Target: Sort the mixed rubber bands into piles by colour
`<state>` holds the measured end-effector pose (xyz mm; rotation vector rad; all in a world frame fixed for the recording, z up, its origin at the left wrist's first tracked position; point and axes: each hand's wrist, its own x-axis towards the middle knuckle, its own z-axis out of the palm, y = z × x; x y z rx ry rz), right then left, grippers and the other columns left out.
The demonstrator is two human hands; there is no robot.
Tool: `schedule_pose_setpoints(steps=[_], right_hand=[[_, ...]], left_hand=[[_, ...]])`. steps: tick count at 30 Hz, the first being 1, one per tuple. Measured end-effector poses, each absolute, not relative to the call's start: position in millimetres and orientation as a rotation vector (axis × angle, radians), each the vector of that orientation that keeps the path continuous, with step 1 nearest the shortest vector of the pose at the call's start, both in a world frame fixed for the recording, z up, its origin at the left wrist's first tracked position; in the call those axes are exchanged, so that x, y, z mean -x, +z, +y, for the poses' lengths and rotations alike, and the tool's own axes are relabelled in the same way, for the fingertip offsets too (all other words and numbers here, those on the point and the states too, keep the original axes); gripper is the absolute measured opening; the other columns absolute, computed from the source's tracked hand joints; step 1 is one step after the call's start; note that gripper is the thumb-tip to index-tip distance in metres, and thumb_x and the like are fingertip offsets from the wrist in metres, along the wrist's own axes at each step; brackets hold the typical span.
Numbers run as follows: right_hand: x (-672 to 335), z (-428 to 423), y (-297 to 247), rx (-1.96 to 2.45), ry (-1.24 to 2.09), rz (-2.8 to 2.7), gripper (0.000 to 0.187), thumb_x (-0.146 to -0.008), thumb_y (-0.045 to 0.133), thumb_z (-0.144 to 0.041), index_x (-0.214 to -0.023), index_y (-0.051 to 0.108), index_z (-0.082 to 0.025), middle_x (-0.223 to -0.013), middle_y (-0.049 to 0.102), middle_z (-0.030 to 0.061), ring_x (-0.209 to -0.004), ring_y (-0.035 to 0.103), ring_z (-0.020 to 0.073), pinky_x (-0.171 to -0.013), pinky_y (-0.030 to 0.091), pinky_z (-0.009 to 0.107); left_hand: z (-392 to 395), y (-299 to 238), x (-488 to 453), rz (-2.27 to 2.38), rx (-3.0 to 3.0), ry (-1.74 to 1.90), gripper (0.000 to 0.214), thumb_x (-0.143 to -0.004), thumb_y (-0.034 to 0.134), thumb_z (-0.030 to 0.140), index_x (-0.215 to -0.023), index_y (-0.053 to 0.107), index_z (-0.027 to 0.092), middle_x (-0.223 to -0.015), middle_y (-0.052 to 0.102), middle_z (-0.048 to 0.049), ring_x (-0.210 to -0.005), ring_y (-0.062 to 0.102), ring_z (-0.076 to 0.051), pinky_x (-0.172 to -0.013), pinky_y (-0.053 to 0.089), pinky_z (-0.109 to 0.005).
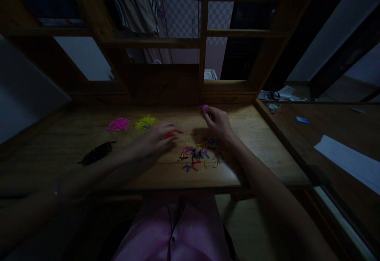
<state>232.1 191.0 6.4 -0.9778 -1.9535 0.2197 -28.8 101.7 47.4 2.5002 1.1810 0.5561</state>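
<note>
A mixed heap of small coloured bands (200, 155) lies on the wooden desk (261, 150) in front of me. My right hand (218, 121) hovers just behind the heap, fingers pinched on a small purple band (204, 107). My left hand (158, 138) is blurred, reaching toward the heap with something small and red (168, 135) at its fingertips. To the left lie three sorted piles: pink bands (118, 124), yellow bands (145, 122) and black bands (96, 153).
A wooden shelf unit (166, 82) with a mirror stands at the back of the desk. On the right is a second surface with a white sheet (347, 160), a blue item (303, 120) and clutter (282, 94). My pink shirt (175, 233) shows below.
</note>
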Motion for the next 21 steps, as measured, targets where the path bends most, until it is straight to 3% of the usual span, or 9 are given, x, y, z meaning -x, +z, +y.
schedule_pose_setpoints(steps=[9,21], right_hand=[[-235,193,11,0.967,0.186,-1.920,0.023,-0.094,0.047,-0.031,-0.082,0.064,-0.018,-0.078,0.067,0.0051,-0.064,0.055,0.0150,-0.060,0.036,0.026],[-233,192,12,0.962,0.213,-1.926,0.019,-0.092,0.049,-0.027,-0.088,0.065,-0.018,-0.085,0.069,0.0056,-0.070,0.058,0.0159,-0.064,0.038,0.027]], left_hand=[[113,18,-30,0.804,-2.582,0.362,0.012,-0.092,0.052,0.024,-0.095,0.063,0.021,-0.104,0.055,-0.0065,-0.096,0.050,-0.020,-0.081,0.039,-0.030],[119,24,-20,0.829,-2.533,0.228,0.021,-0.097,0.047,0.036,-0.089,0.057,0.019,-0.093,0.055,-0.0041,-0.086,0.048,-0.018,-0.077,0.037,-0.029]])
